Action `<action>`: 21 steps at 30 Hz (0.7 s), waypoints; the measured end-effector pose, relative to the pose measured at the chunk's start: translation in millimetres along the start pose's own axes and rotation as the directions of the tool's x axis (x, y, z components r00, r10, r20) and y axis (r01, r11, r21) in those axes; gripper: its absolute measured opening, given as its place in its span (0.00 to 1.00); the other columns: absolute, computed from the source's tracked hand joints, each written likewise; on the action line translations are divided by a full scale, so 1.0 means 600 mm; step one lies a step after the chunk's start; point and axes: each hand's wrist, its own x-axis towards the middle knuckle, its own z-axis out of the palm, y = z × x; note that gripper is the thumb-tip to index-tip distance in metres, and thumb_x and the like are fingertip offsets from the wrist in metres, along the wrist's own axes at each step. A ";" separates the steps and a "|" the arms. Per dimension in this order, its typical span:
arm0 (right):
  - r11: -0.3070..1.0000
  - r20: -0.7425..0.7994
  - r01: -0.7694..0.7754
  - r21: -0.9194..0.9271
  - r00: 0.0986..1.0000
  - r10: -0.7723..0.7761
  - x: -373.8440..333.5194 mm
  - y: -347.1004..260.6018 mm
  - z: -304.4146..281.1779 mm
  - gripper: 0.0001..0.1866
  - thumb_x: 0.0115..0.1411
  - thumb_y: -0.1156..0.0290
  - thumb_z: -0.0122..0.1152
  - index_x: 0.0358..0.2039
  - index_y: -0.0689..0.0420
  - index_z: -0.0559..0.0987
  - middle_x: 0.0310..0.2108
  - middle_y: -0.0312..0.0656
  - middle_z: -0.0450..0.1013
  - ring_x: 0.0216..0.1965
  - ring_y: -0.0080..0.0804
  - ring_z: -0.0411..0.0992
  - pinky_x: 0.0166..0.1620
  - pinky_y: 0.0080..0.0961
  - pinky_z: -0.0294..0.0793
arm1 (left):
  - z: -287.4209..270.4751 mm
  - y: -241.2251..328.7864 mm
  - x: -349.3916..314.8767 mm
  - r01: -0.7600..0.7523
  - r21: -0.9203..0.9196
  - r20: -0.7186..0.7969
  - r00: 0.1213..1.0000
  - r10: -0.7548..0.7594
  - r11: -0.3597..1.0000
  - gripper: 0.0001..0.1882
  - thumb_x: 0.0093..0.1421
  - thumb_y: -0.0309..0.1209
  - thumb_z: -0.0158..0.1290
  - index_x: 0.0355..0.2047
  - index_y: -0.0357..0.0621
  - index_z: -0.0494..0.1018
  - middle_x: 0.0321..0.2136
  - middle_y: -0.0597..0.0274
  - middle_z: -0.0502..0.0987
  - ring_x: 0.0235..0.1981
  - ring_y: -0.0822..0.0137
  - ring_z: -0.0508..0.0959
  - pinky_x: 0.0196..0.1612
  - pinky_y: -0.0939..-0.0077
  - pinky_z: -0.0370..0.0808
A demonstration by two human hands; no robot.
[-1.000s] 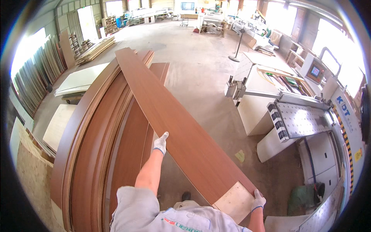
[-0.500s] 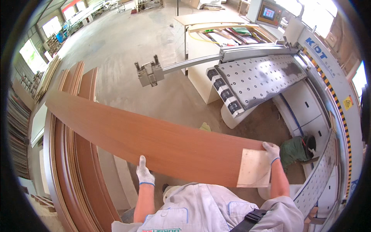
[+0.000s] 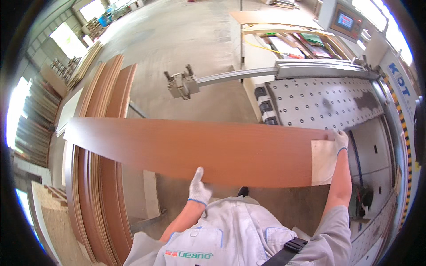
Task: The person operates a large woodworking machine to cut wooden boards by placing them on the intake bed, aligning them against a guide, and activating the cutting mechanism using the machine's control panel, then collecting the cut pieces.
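A long reddish-brown wood-grain panel (image 3: 199, 150) lies across in front of me, gripped by both gloved hands. At its near edge, my left hand (image 3: 199, 188) has the thumb on top, with the fingers hidden beneath. My right hand (image 3: 341, 141) holds the far corner of the right end, next to a pale rectangular patch (image 3: 323, 162) on the panel. The panel's left end reaches over a stack of similar brown boards (image 3: 91, 195); whether it touches them I cannot tell.
To the right stands a machine with a perforated air table (image 3: 324, 99) and a striped upright side (image 3: 401, 146). A metal clamp arm (image 3: 235, 76) juts over the floor beyond the panel. Behind it is a bin of offcuts (image 3: 297, 46). A control screen (image 3: 345, 20) stands at upper right.
The panel has swung from a slant to nearly level across my view, its right end moving up and away toward the machine. Both hands have moved with it, and my view has turned left.
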 end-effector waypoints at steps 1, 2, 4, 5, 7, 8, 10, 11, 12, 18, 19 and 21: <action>0.999 -0.064 -0.038 -0.037 0.997 0.036 0.011 -0.028 0.031 0.27 0.60 0.52 0.72 0.40 0.68 0.81 0.33 0.38 0.78 0.34 0.27 0.74 0.40 0.29 0.73 | 0.023 -0.004 0.003 -0.019 -0.002 -0.013 1.000 0.019 1.000 0.22 0.65 0.39 0.62 0.57 0.46 0.73 0.54 0.60 0.79 0.55 0.55 0.77 0.62 0.53 0.74; 0.975 -0.175 0.049 -0.215 0.981 -0.088 0.013 -0.039 0.055 0.28 0.61 0.52 0.71 0.44 0.69 0.80 0.40 0.44 0.78 0.41 0.34 0.75 0.47 0.33 0.73 | 0.035 -0.010 0.017 0.041 0.010 0.013 0.999 -0.041 0.999 0.24 0.64 0.41 0.64 0.57 0.47 0.74 0.54 0.61 0.79 0.55 0.58 0.78 0.60 0.58 0.75; 0.950 -0.212 0.197 -0.241 0.945 -0.249 -0.008 -0.071 0.119 0.31 0.62 0.54 0.68 0.52 0.71 0.77 0.53 0.55 0.76 0.55 0.46 0.73 0.60 0.39 0.69 | 0.030 -0.040 0.075 0.016 0.041 -0.024 1.000 -0.015 0.999 0.24 0.63 0.44 0.65 0.55 0.49 0.76 0.52 0.62 0.80 0.52 0.62 0.79 0.56 0.64 0.76; 0.961 -0.140 0.263 -0.084 0.952 -0.273 -0.052 -0.112 0.172 0.33 0.63 0.55 0.67 0.56 0.72 0.75 0.59 0.60 0.72 0.62 0.51 0.70 0.66 0.41 0.65 | 0.042 -0.042 0.085 0.072 -0.047 -0.073 0.994 -0.075 0.996 0.22 0.65 0.34 0.62 0.58 0.48 0.72 0.57 0.60 0.77 0.58 0.55 0.75 0.65 0.52 0.72; 0.887 0.093 0.428 -0.174 0.904 -0.418 -0.194 -0.279 0.252 0.38 0.62 0.51 0.66 0.60 0.72 0.73 0.65 0.63 0.66 0.68 0.58 0.63 0.70 0.44 0.60 | 0.016 -0.056 0.110 0.042 -0.113 0.008 0.999 -0.041 0.993 0.22 0.66 0.34 0.62 0.58 0.47 0.72 0.57 0.61 0.77 0.60 0.57 0.73 0.68 0.52 0.69; 0.842 0.153 0.511 -0.173 0.859 -0.489 -0.233 -0.311 0.281 0.37 0.62 0.53 0.67 0.59 0.72 0.73 0.64 0.63 0.67 0.67 0.58 0.63 0.71 0.44 0.59 | 0.030 -0.060 0.106 0.046 -0.041 0.031 0.999 -0.044 0.998 0.23 0.65 0.34 0.63 0.59 0.46 0.72 0.58 0.60 0.76 0.60 0.57 0.72 0.68 0.53 0.68; 0.782 0.284 0.610 -0.131 0.779 -0.560 -0.304 -0.370 0.340 0.36 0.61 0.54 0.68 0.59 0.71 0.74 0.64 0.63 0.68 0.67 0.58 0.64 0.71 0.46 0.59 | 0.044 -0.031 0.092 0.265 0.023 0.154 0.952 -0.265 0.964 0.26 0.66 0.38 0.62 0.61 0.47 0.70 0.60 0.60 0.74 0.59 0.58 0.73 0.66 0.54 0.68; 0.766 0.356 0.635 -0.097 0.741 -0.569 -0.334 -0.401 0.370 0.36 0.60 0.54 0.69 0.59 0.71 0.74 0.64 0.62 0.68 0.67 0.58 0.63 0.71 0.46 0.59 | 0.016 -0.023 0.103 0.352 0.063 0.236 0.904 -0.357 0.934 0.28 0.65 0.40 0.62 0.62 0.48 0.69 0.61 0.60 0.73 0.60 0.58 0.73 0.65 0.54 0.68; 0.725 0.378 0.679 -0.117 0.706 -0.599 -0.357 -0.426 0.396 0.36 0.60 0.54 0.69 0.59 0.70 0.73 0.64 0.62 0.67 0.67 0.58 0.63 0.71 0.47 0.58 | -0.002 0.005 0.106 0.311 0.046 0.248 0.917 -0.312 0.949 0.29 0.64 0.41 0.63 0.63 0.48 0.69 0.62 0.60 0.73 0.61 0.57 0.72 0.66 0.54 0.68; 0.609 0.449 0.780 -0.147 0.601 -0.661 -0.422 -0.544 0.558 0.37 0.58 0.52 0.70 0.59 0.66 0.74 0.64 0.60 0.67 0.66 0.60 0.62 0.70 0.49 0.58 | -0.102 0.447 0.105 -0.463 -0.175 0.050 0.877 0.478 0.869 0.30 0.66 0.45 0.56 0.65 0.50 0.66 0.64 0.60 0.69 0.66 0.54 0.67 0.69 0.46 0.64; 0.574 0.478 0.810 -0.121 0.554 -0.681 -0.445 -0.577 0.593 0.37 0.58 0.51 0.70 0.59 0.66 0.73 0.64 0.60 0.67 0.66 0.60 0.62 0.70 0.49 0.59 | -0.172 0.544 0.127 -0.565 -0.090 -0.052 0.825 0.562 0.820 0.28 0.68 0.47 0.54 0.65 0.50 0.67 0.64 0.59 0.71 0.65 0.54 0.69 0.69 0.48 0.64; 0.544 0.540 0.835 -0.078 0.494 -0.681 -0.480 -0.647 0.654 0.38 0.58 0.50 0.70 0.59 0.65 0.73 0.64 0.60 0.66 0.67 0.59 0.61 0.69 0.49 0.60 | -0.233 0.699 0.151 -0.654 0.001 -0.156 0.747 0.646 0.756 0.30 0.69 0.49 0.54 0.65 0.47 0.68 0.63 0.57 0.72 0.64 0.55 0.70 0.66 0.49 0.69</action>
